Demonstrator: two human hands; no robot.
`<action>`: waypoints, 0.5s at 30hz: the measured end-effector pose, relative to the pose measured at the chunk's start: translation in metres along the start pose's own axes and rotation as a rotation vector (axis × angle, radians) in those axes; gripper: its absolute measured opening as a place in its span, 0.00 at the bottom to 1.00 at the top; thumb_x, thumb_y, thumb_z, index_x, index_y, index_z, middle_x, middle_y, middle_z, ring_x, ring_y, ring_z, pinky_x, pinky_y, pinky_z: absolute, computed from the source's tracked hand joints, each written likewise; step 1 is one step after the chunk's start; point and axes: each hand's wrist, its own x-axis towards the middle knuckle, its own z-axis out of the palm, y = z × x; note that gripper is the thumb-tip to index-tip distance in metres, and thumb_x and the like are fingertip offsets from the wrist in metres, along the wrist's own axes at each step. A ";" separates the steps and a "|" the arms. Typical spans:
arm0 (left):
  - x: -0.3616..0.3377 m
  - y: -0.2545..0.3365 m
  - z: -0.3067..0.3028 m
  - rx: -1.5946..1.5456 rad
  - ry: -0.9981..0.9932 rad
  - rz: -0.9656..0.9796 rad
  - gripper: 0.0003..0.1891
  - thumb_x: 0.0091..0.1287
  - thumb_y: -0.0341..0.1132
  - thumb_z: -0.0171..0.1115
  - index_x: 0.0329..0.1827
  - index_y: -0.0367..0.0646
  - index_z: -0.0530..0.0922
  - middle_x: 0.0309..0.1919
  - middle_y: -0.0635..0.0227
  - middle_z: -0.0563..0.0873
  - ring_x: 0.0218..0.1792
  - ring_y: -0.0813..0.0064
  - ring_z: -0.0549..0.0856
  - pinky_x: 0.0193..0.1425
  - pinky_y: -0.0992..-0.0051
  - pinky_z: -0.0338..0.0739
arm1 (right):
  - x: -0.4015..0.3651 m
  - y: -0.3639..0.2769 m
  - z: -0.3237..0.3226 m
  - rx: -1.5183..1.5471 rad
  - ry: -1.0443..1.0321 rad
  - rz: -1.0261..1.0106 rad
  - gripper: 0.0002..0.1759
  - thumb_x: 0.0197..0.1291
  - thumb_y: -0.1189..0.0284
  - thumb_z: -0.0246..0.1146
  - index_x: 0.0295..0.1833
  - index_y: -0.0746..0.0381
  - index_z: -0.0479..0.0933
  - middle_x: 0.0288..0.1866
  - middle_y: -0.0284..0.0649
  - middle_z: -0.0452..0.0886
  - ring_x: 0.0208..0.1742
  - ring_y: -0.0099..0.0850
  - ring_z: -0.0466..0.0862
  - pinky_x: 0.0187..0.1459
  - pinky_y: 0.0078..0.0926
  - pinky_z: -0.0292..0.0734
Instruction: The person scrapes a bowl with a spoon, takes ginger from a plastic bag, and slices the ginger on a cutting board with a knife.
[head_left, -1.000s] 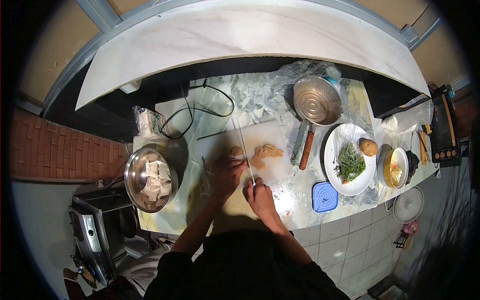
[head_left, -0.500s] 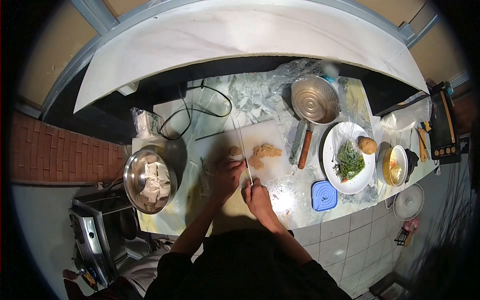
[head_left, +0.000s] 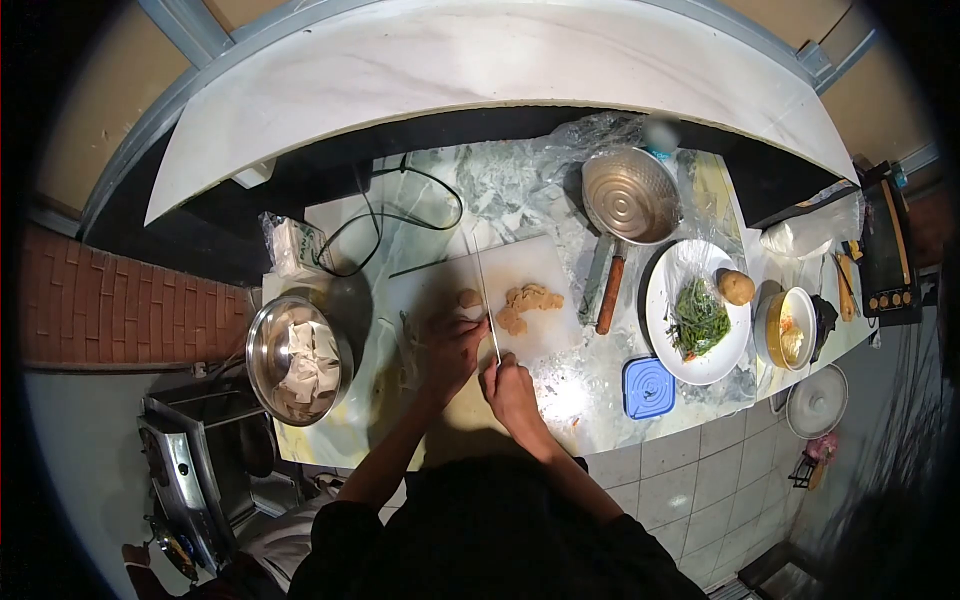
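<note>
My right hand (head_left: pixel 512 392) grips a long knife (head_left: pixel 485 285), its blade pointing away from me over a white cutting board (head_left: pixel 410 292). Left of the blade, my left hand (head_left: pixel 455 350) is closed, its bent fingers against a rounded light brown food piece (head_left: pixel 469 298). Shadow and the hand partly cover that piece. Several chopped brown bits (head_left: pixel 533 298) lie on the board to the right of the knife.
At left stands a steel bowl (head_left: pixel 258 375) holding pale pieces. To the right are a saucepan (head_left: pixel 625 205), a white plate (head_left: pixel 712 370) of chopped greens, a potato (head_left: pixel 737 288), a blue lid (head_left: pixel 648 388) and a small bowl (head_left: pixel 773 335). Another person's hand (head_left: pixel 140 553) shows at lower left.
Both hands and the knife stay in nearly the same place over the board. The chopped bits right of the blade look slightly more separated. At lower left, the other person's pan has shifted.
</note>
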 end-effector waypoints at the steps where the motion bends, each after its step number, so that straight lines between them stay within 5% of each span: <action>1: 0.004 0.004 -0.004 0.040 0.011 0.043 0.08 0.60 0.26 0.64 0.40 0.44 0.87 0.32 0.70 0.87 0.36 0.69 0.84 0.48 0.71 0.74 | 0.000 -0.001 0.000 -0.022 0.001 0.006 0.12 0.68 0.73 0.52 0.36 0.73 0.69 0.25 0.65 0.76 0.31 0.64 0.78 0.30 0.54 0.71; 15: -0.004 -0.006 0.003 0.028 -0.025 0.018 0.09 0.59 0.26 0.64 0.41 0.44 0.87 0.31 0.71 0.86 0.38 0.70 0.82 0.48 0.71 0.74 | 0.000 -0.002 0.004 -0.059 0.025 0.017 0.12 0.67 0.73 0.53 0.34 0.72 0.70 0.25 0.65 0.77 0.30 0.64 0.79 0.30 0.54 0.72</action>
